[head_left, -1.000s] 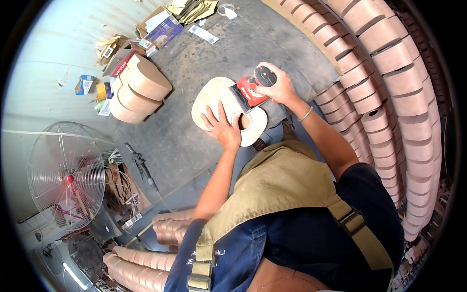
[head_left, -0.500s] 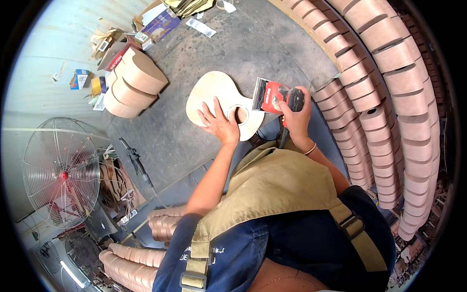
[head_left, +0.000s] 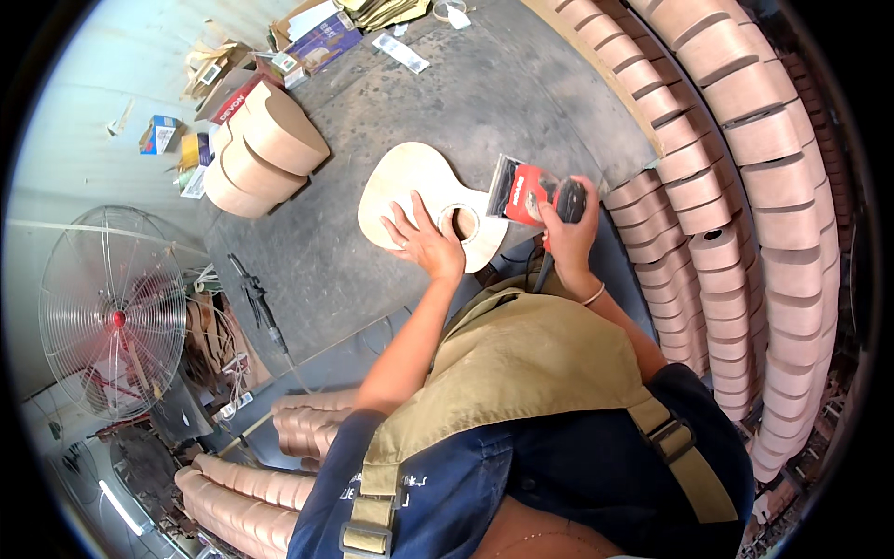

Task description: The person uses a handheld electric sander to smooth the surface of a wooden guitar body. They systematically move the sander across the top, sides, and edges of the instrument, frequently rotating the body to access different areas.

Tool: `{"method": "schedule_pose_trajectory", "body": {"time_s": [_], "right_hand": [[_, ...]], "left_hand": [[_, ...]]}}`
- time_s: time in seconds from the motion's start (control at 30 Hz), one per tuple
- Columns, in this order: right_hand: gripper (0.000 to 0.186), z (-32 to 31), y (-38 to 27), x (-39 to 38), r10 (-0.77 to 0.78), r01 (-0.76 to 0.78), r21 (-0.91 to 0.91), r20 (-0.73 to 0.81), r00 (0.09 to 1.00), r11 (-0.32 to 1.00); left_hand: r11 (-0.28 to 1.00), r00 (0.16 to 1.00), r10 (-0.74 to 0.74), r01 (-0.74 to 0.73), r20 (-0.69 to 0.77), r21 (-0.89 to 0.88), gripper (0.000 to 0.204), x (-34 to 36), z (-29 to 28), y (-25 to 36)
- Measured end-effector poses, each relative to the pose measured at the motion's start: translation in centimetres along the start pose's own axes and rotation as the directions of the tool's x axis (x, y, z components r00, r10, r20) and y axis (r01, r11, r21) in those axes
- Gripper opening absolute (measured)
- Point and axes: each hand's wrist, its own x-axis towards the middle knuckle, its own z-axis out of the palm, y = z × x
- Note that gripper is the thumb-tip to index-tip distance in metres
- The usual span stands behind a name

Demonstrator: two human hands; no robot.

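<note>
A pale wooden guitar body lies flat on the dark worktable, its round soundhole facing up. My left hand rests on its top with the fingers spread, just beside the soundhole. Gripped in my right hand is a red and black power sander, tilted so that its flat pad faces the guitar body's right edge. The pad's underside is turned from view, and whether it touches the wood I cannot tell. A dark cord hangs below the sander, near my apron.
Stacked guitar bodies stand at the table's left, beside small boxes. An air blow gun lies at the table's left edge. A large fan stands further left. Long rows of guitar bodies line the right side.
The whole view has shifted slightly. My right hand and the sander sit a little further right and lower; my left hand stays on the guitar body.
</note>
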Motion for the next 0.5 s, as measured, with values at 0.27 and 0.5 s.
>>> {"method": "schedule_pose_trajectory", "body": {"time_s": [0.27, 0.5], "right_hand": [[0.061, 5.9, -3.6, 9.1, -0.050, 0.075, -0.045, 0.418, 0.907, 0.996], [0.060, 8.3, -1.9, 10.6, -0.110, 0.078, 0.086, 0.478, 0.872, 0.993]], "left_hand": [[1.000, 0.999, -0.024, 0.024, 0.025, 0.003, 0.078, -0.2, -0.2, -0.1], [0.999, 0.999, -0.033, 0.033, 0.028, -0.012, 0.077, 0.0, -0.5, 0.3]]}}
